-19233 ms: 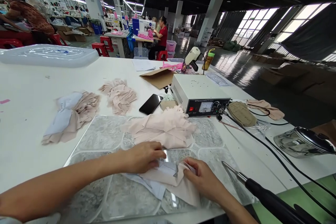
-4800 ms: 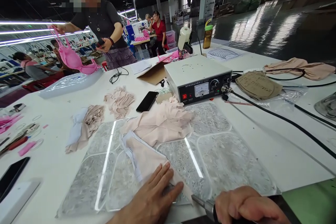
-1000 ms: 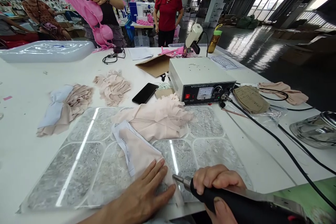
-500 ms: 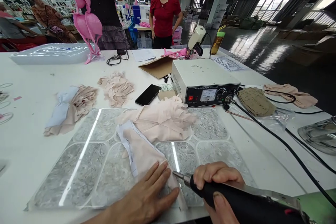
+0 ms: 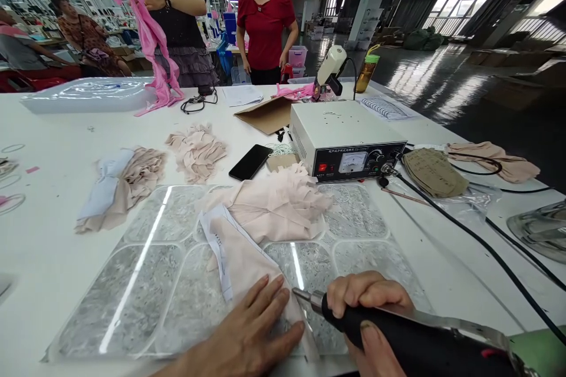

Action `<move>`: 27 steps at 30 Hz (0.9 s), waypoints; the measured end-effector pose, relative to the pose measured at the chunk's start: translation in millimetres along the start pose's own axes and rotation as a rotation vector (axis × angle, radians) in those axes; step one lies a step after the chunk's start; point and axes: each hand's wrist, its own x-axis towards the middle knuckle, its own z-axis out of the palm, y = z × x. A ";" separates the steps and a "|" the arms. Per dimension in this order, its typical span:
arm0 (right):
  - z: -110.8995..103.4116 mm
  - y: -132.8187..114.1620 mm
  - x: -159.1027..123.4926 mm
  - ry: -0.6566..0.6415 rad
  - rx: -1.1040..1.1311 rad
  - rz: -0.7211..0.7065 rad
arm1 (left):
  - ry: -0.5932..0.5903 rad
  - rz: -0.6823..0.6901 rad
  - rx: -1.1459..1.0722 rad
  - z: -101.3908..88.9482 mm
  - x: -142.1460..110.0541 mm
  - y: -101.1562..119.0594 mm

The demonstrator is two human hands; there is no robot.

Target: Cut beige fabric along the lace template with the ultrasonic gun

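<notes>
My left hand (image 5: pixel 254 330) lies flat, fingers stretched out, on a beige fabric piece (image 5: pixel 241 253) that rests over a white paper pattern (image 5: pixel 216 232) with marked edges. In my right hand (image 5: pixel 369 300) is a black handheld ultrasonic cutter (image 5: pixel 398 330), its fingers wrapped round the body. The cutter's metal tip touches or hovers just over the fabric's right edge, beside my left fingers; contact is hard to tell. Beneath the fabric is a clear-topped, grey marbled mat (image 5: pixel 124 300). Just behind lies a heap of beige fabric pieces (image 5: pixel 274 203).
A control box (image 5: pixel 349 135) with a dial stands behind the mat, its black cable (image 5: pixel 460 224) running right. Near it are a phone (image 5: pixel 250 161), brown pattern cards (image 5: pixel 435 172) and a glass (image 5: pixel 542 230). A tied fabric bundle (image 5: pixel 119 182) lies left. Two people stand across the table, one holding pink garments (image 5: pixel 154 41).
My hands and the cutter stay almost in place. Across the table, the pink garments have been lowered and turned in a person's hands; the person in red has shifted left. The view tilts slightly.
</notes>
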 end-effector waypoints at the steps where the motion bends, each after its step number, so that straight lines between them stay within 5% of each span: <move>1: 0.0 0.8 0.1 -0.006 -0.001 0.003 | -0.005 0.003 0.003 -0.3 0.0 -0.3; 27: 5.7 17.3 6.1 -0.042 0.000 -0.002 | 0.035 -0.007 0.017 -5.0 3.4 0.0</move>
